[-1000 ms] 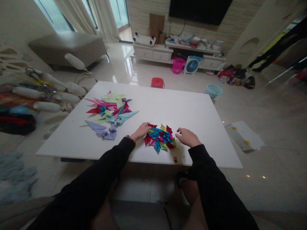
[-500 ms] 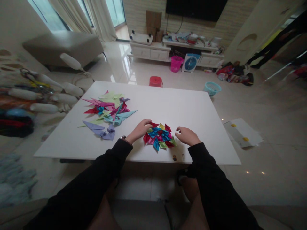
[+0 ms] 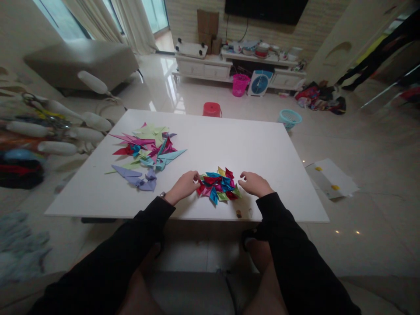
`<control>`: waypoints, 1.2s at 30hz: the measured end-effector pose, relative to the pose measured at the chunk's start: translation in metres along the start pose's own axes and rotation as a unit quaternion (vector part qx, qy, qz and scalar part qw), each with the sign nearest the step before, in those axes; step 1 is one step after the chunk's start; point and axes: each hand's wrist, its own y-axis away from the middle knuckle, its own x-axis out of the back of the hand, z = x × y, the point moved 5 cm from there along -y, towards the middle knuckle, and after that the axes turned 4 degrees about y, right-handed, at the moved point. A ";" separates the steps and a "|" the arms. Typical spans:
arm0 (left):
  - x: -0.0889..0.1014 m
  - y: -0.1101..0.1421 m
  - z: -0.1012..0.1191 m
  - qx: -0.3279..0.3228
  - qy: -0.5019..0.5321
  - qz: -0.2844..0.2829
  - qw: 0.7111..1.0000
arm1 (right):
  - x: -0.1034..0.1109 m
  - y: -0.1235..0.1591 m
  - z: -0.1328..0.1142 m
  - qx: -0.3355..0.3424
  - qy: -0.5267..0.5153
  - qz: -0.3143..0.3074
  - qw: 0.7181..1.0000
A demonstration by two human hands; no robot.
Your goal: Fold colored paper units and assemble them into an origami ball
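Observation:
A heap of small shiny folded-paper pieces [image 3: 225, 184] in red, blue, pink, green and yellow lies near the front edge of the white table [image 3: 243, 140]. At its left edge is my left hand [image 3: 184, 187], fingers bent and slightly apart; whether the tips touch the outer pieces is hard to see. Just right of the heap, my right hand [image 3: 256, 183] is held with curved, parted fingers and nothing in it. Larger folded-paper birds [image 3: 154, 146] in pink, green, teal and red are piled on the left half, with purple ones [image 3: 131, 175] in front.
Two tiny objects, one a brown figure [image 3: 239, 214], are by the table's front edge. Beyond the table are a red stool [image 3: 211, 109], a blue basket [image 3: 289, 118] and a pink bin [image 3: 240, 84]. A lamp with white shades [image 3: 59, 148] stands left. A person's legs [image 3: 370, 65] show far right.
My left hand has drawn back left and down from the heap's upper left. A red piece now lies across the heap's upper middle. My right hand has hardly moved.

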 end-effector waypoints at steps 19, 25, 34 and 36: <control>-0.011 0.023 0.000 0.003 -0.165 -0.049 0.985 | 0.000 -0.001 -0.002 0.006 0.005 0.001 1.000; 0.035 0.023 0.010 -0.026 -0.120 0.027 0.992 | 0.000 -0.001 -0.002 0.000 0.008 -0.004 1.000; -0.028 0.034 0.062 -0.184 -0.135 -0.075 0.971 | -0.006 -0.002 0.005 -0.007 0.015 -0.007 1.000; -0.035 0.032 0.062 -0.180 -0.143 -0.079 0.970 | -0.010 -0.005 0.007 -0.005 0.005 -0.004 1.000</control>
